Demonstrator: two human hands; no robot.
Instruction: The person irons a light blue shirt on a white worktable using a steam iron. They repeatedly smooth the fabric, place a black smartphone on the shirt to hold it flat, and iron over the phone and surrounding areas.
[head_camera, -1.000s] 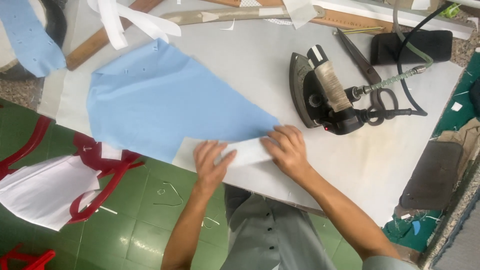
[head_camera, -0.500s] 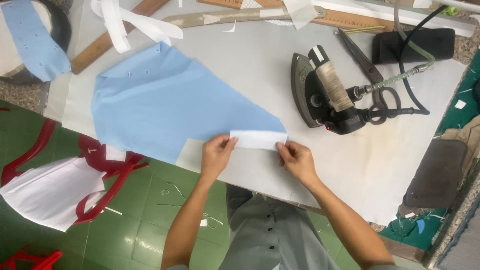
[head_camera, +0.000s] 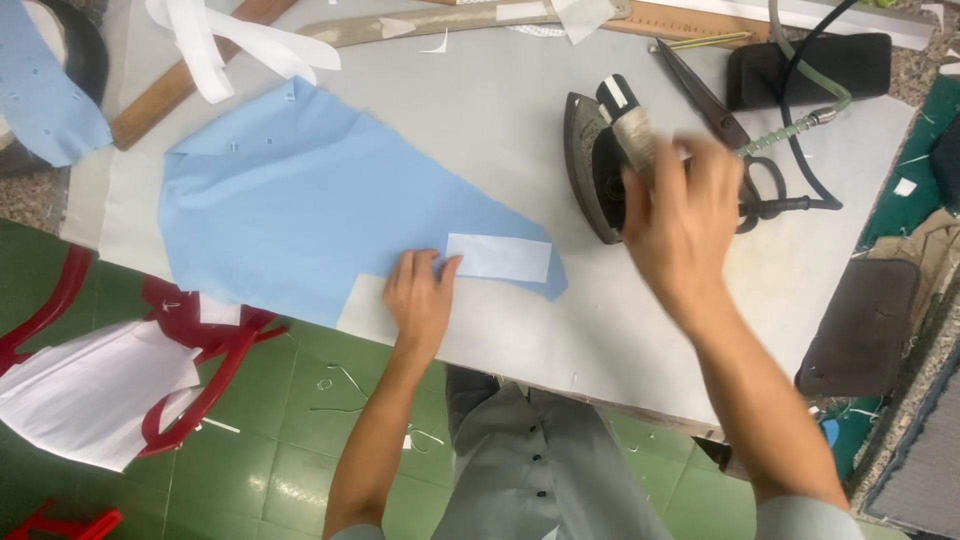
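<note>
White rectangular fabric strip (head_camera: 498, 257), pinned flat under open left hand (head_camera: 420, 296), could slip askew; right hand (head_camera: 680, 215) reaches open-fingered toward black iron (head_camera: 612, 165).

Grey ironing table (head_camera: 520, 110), blue fabric (head_camera: 300, 215), iron (head_camera: 600, 165) (on its side), scissors (head_camera: 715, 115)

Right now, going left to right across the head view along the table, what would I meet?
Blue fabric → left hand → white strip → iron → right hand, blurred → scissors → dark pad.
</note>
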